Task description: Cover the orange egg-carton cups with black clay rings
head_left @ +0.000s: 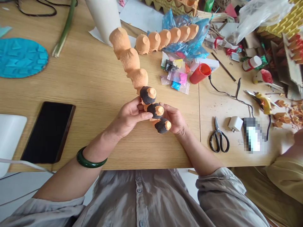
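A strip of orange egg carton cups point(130, 61) is held up at a slant over the table. Black material, which looks like clay, wraps the sides of the three cups nearest me, leaving their tips orange. My left hand point(129, 116) pinches the strip from the left, its thumb lying across the black-coated part. From the right, the fingers of my right hand point(174, 118) close on the same end, partly hidden behind the cups. Beyond it lies a second orange egg carton strip point(165, 38), without black. Small packets of coloured clay point(176, 74) lie just past my hands.
Scissors point(219, 135), a white charger plug point(235, 123) and a yellow glue gun point(262, 102) with its cord lie right. A red cup point(200, 74) stands beyond. Left are a phone point(48, 132) and a blue oval piece point(23, 58). Another person's sleeve point(286, 176) shows at right.
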`<move>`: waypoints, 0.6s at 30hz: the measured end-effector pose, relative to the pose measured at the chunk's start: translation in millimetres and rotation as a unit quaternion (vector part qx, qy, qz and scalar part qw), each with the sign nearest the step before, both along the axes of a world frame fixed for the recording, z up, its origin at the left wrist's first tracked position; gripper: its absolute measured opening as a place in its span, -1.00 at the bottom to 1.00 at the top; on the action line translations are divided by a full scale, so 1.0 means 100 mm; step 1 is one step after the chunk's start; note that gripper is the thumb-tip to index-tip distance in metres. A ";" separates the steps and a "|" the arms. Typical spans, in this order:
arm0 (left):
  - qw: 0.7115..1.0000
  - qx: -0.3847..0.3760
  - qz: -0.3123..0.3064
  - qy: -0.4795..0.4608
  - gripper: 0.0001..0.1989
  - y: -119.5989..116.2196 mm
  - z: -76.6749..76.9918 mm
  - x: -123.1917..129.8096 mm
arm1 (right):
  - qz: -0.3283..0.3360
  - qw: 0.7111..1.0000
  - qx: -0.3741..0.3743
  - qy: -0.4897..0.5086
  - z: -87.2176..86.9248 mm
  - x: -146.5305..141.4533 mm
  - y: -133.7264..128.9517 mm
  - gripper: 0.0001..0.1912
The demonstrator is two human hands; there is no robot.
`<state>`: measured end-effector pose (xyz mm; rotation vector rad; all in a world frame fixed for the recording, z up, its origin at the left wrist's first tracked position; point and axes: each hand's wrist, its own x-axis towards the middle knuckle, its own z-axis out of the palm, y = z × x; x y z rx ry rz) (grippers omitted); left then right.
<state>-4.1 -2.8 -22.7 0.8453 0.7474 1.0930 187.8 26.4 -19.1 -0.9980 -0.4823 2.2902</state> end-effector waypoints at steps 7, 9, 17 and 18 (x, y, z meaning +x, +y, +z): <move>1.000 -0.010 0.008 -0.009 -0.48 0.00 -0.01 0.01 | -0.039 0.999 0.004 0.003 0.02 -0.03 -0.02 -0.79; 1.000 -0.004 0.008 0.010 -0.42 0.00 0.00 0.01 | -0.039 0.999 0.016 0.002 0.02 -0.04 -0.03 -0.77; 0.998 0.012 0.020 0.060 -0.40 0.02 -0.03 0.00 | -0.073 0.996 0.043 -0.012 -0.01 -0.05 -0.04 -0.73; 0.998 0.007 0.010 0.056 -0.40 0.03 -0.03 -0.01 | -0.079 0.995 0.055 -0.017 -0.02 -0.05 -0.04 -0.72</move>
